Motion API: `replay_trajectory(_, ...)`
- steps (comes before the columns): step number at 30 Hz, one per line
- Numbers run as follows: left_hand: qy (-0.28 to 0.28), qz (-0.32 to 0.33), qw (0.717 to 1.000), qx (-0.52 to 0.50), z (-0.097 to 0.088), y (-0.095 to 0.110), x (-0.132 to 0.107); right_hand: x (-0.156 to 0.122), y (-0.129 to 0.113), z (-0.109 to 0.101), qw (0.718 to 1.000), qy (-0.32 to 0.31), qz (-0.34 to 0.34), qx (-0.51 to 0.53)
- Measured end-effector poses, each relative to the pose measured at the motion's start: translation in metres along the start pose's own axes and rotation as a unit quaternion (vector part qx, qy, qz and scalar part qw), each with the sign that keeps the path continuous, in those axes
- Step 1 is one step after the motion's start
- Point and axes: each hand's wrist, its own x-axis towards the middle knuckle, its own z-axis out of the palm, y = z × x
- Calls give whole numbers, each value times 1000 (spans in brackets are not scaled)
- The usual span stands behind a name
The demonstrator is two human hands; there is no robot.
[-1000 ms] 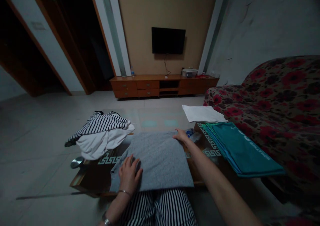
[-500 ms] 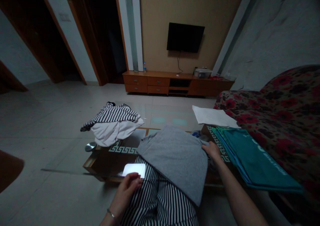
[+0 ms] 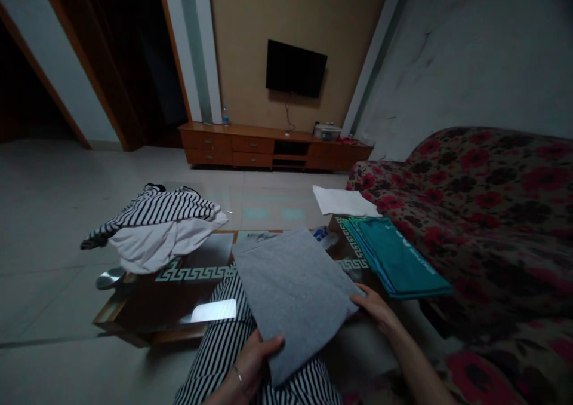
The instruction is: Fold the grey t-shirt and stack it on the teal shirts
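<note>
A folded grey shirt lies tilted across my lap and the near edge of the glass coffee table. My left hand grips its near left corner, thumb on top. My right hand holds its right corner with fingers curled under the cloth. My striped trousers show beneath the shirt.
A pile of striped and white clothes sits on the table's left end. Folded teal shirts and a white folded cloth lie to the right, beside a floral sofa. A TV cabinet stands at the far wall.
The grey shirt has been pulled off the table toward my lap. My left hand moved from the shirt's top to its near corner, and my right hand slid down its right edge.
</note>
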Motion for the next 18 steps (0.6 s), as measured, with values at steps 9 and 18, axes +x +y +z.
replay_trajectory(9, 126, 42, 976, 170, -57, 92, -42, -122, 48, 59, 945, -255, 119, 169)
replay_trajectory(18, 194, 81, 943, 258, -143, 155, -63, -153, 22, 126, 860, -503, 54, 64)
